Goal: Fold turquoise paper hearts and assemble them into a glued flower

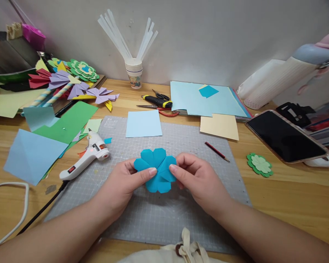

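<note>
A blue paper flower (154, 159) with rounded petals is held up above the grey cutting mat (120, 219). My left hand (131, 179) pinches it from the left, thumb lying on the front near its centre. On the right edge, my right hand (196, 177) grips a petal between thumb and fingers. Creases show on the petals, and the right petal seems to overlap its neighbour. Left of my left hand lies a white glue gun (84, 155) with its cord trailing toward me. Beyond the flower rests a light blue paper square (144, 124).
A pencil (217, 152), a green paper flower (260, 165) and a phone (287, 135) are to the right. Behind the mat are a utility knife (157, 101), scissors (167, 112), stacked light blue paper (186, 96) and paper cups (134, 75) holding white sticks. Folded paper flowers (84, 69) pile up at left.
</note>
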A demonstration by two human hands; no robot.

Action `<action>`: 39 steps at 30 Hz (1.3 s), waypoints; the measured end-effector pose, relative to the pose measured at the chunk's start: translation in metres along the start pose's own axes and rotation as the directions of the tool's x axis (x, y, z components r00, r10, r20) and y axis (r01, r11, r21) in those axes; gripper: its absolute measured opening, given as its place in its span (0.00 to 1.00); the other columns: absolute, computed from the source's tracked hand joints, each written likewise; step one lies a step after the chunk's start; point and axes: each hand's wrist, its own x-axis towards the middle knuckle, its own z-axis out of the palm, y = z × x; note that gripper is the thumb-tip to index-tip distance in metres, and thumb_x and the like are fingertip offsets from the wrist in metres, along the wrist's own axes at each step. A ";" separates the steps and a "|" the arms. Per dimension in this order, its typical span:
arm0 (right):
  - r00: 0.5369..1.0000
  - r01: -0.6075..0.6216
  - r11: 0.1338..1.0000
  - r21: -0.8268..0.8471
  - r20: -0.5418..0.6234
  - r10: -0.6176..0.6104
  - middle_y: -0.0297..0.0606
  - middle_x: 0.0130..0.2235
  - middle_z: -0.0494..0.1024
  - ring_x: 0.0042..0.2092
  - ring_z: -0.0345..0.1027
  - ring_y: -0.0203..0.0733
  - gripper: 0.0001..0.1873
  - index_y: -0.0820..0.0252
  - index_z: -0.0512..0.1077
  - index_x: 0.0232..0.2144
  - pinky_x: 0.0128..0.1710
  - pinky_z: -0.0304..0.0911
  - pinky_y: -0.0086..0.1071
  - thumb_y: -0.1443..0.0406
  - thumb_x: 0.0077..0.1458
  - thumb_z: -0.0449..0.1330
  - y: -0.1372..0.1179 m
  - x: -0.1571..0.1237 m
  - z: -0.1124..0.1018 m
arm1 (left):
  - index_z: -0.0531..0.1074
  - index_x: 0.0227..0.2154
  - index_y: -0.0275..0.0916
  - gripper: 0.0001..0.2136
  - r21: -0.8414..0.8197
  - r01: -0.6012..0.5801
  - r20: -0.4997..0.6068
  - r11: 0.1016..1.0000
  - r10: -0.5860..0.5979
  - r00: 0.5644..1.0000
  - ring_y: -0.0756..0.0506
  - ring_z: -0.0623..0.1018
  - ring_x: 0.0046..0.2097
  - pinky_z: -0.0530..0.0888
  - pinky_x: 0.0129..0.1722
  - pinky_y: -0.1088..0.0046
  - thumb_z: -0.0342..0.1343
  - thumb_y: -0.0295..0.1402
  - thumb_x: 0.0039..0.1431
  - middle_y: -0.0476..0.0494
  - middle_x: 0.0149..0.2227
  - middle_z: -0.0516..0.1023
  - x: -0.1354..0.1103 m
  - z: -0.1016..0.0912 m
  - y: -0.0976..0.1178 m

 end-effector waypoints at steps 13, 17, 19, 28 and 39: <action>1.000 0.010 1.000 0.019 -0.018 -0.010 0.26 0.20 0.61 0.22 0.53 0.30 0.16 0.59 0.63 0.22 0.22 0.48 0.26 0.58 0.53 0.61 0.005 -0.001 -0.001 | 0.79 0.26 0.38 0.07 -0.009 -0.020 -0.060 1.000 0.020 0.998 0.51 0.74 0.28 0.72 0.32 0.78 0.65 0.37 0.49 0.49 0.27 0.82 0.000 0.001 0.001; 0.997 0.078 0.997 -0.016 -0.019 -0.078 0.27 0.20 0.61 0.23 0.53 0.30 0.14 0.59 0.63 0.21 0.23 0.49 0.26 0.60 0.53 0.61 0.004 -0.002 0.000 | 0.79 0.27 0.39 0.07 0.014 -0.044 -0.075 0.999 0.044 0.996 0.51 0.75 0.30 0.72 0.33 0.78 0.65 0.37 0.48 0.50 0.27 0.81 0.000 0.002 0.001; 0.996 0.086 0.996 -0.019 -0.011 -0.086 0.27 0.21 0.61 0.23 0.53 0.30 0.14 0.59 0.63 0.21 0.23 0.50 0.26 0.60 0.53 0.61 0.004 -0.002 0.001 | 0.79 0.26 0.39 0.07 0.026 -0.047 -0.075 0.999 0.049 0.996 0.50 0.75 0.29 0.73 0.33 0.78 0.65 0.37 0.48 0.50 0.26 0.81 -0.001 0.002 0.000; 0.999 0.036 0.999 0.017 0.028 -0.036 0.29 0.24 0.66 0.26 0.57 0.31 0.11 0.59 0.65 0.24 0.25 0.54 0.27 0.60 0.52 0.61 0.004 -0.001 0.002 | 0.77 0.26 0.38 0.09 0.139 -0.087 -0.126 0.986 0.105 0.986 0.49 0.74 0.29 0.72 0.31 0.76 0.64 0.39 0.47 0.49 0.27 0.80 -0.003 0.004 0.003; 0.998 0.000 1.000 -0.006 0.056 0.000 0.28 0.24 0.65 0.26 0.56 0.30 0.11 0.59 0.65 0.24 0.25 0.54 0.26 0.62 0.51 0.62 0.009 -0.001 0.003 | 0.73 0.22 0.39 0.06 0.399 -0.243 -0.120 0.884 0.314 0.942 0.50 0.70 0.30 0.68 0.30 0.77 0.60 0.34 0.50 0.51 0.26 0.71 -0.006 0.006 0.005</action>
